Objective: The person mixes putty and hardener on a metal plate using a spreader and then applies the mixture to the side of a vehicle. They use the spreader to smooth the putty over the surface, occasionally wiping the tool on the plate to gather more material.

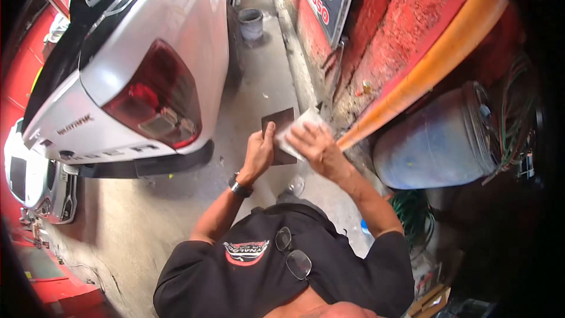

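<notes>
In front of my body, my left hand (259,152) grips the left edge of a dark brown, flat rectangular sheet (279,119), thumb on top. My right hand (315,144) has its fingers laid over a folded white cloth or paper (311,119). That white piece overlaps the right part of the sheet, and whether the two touch cannot be made out. Its underside and the tips of my left fingers are hidden. A dark watch (240,186) is on my left wrist.
A white pickup truck (118,91) with a red tail light (159,97) stands at left. A grey bucket (252,23) sits on the concrete floor beyond. To the right are a red wall (406,20), an orange-yellow post (424,73) and a large bluish-white drum (429,141).
</notes>
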Tool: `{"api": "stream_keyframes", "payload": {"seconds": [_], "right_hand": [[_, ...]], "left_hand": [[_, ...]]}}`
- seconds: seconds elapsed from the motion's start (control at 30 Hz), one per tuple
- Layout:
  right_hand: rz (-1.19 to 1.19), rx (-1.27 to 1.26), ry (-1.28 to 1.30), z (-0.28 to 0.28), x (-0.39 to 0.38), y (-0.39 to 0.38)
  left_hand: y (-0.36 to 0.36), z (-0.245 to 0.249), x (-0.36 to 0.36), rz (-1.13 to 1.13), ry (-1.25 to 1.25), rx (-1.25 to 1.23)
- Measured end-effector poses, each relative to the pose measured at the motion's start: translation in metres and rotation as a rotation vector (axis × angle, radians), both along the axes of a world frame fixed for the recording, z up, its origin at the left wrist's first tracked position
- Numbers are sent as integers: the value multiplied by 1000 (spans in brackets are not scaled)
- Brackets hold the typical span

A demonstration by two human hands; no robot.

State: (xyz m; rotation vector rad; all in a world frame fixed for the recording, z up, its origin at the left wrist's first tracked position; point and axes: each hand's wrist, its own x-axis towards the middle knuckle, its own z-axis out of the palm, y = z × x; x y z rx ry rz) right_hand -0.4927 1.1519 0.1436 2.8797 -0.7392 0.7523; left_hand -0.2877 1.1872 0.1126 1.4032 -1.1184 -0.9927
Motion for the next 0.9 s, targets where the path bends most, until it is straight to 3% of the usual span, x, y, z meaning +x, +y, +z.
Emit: {"api": "stream_keyframes", "payload": {"seconds": [0.2, 0.23, 0.27, 0.33, 0.43, 0.53, 0.6, 0.63, 0.73, 0.77, 0.87, 0.9], "right_hand": [[151, -12, 28, -14, -10, -64], [150, 52, -12, -11, -15, -78], [149, 118, -47, -8, -20, -93], [166, 313, -231, 16, -29, -122], [260, 553, -655, 53, -21, -159], [237, 476, -799, 63, 12, -189], [284, 510, -627, 50, 23, -214], [253, 428, -526, 42, 29, -229], [75, 259, -250, -2, 39, -298], [-5, 215, -163, -14, 37, -324], [-98, 1, 209, -26, 30, -391], [-135, 65, 97, -16, 39, -407]], "left_hand": [[-103, -4, 7, 217, 127, 86], [-117, 14, 19, 265, 130, 238], [-143, -16, 37, 253, 397, 99], [-163, 30, 32, 248, 723, 45], [-191, 29, 23, -43, 1134, 58], [-216, 19, 7, -219, 1524, 101], [-242, 10, 6, -289, 1696, 55], [-255, 21, 2, -135, 1413, 36], [-296, 0, 28, -150, 1250, 74], [-315, -6, 32, -60, 1202, 82], [-371, -11, 67, -21, 1138, 64], [-392, 3, 77, 87, 1055, 113]]}}
